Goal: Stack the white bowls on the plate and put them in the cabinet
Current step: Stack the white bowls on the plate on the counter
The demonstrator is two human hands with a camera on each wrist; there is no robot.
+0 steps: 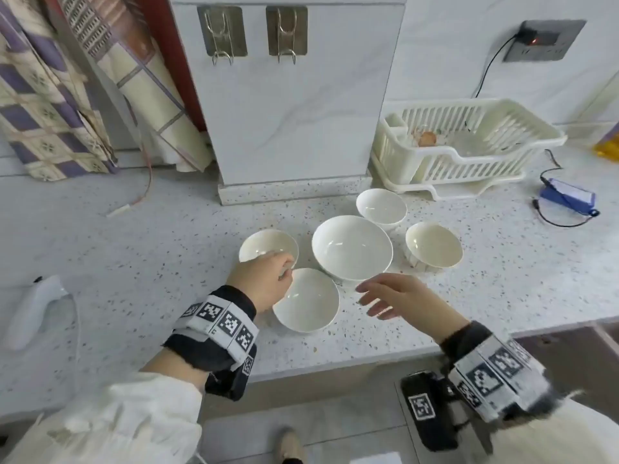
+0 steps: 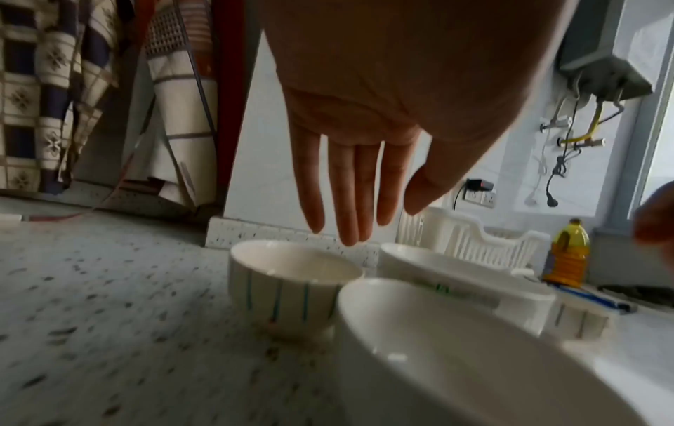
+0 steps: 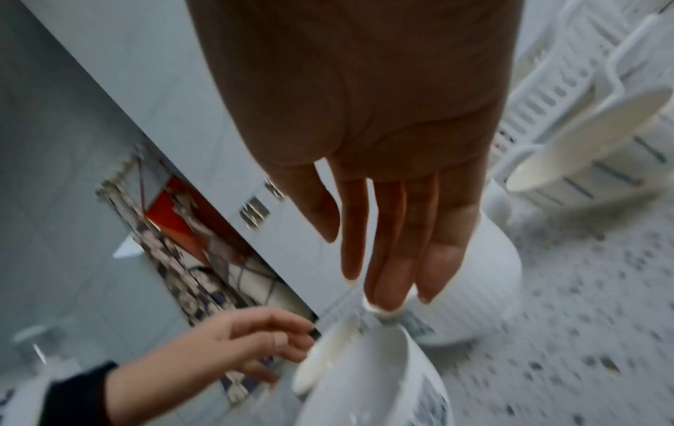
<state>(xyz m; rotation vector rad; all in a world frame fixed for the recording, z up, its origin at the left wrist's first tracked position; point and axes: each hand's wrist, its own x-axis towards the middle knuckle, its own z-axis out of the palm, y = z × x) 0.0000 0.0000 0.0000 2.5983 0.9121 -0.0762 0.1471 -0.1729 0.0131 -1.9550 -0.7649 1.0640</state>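
Observation:
Several white bowls stand on the speckled counter (image 1: 150,262): a large bowl (image 1: 351,249) in the middle, a small striped bowl (image 1: 268,247) to its left, a shallow near bowl (image 1: 306,299), a back bowl (image 1: 381,205) and a right bowl (image 1: 433,244). My left hand (image 1: 284,272) hovers over the gap between the striped bowl (image 2: 291,276) and the near bowl (image 2: 474,360), fingers (image 2: 346,201) straight and holding nothing. To the right of the near bowl (image 3: 372,374), my right hand (image 1: 368,299) hangs with its fingers (image 3: 386,259) spread and empty, in front of the large bowl (image 3: 485,288).
A cream dish rack (image 1: 469,145) stands at the back right, with a blue device (image 1: 566,195) and its cable beside it. An oil bottle (image 2: 567,253) is further right. A tiled pillar (image 1: 294,112) rises behind the bowls. A white handheld device (image 1: 30,309) lies far left.

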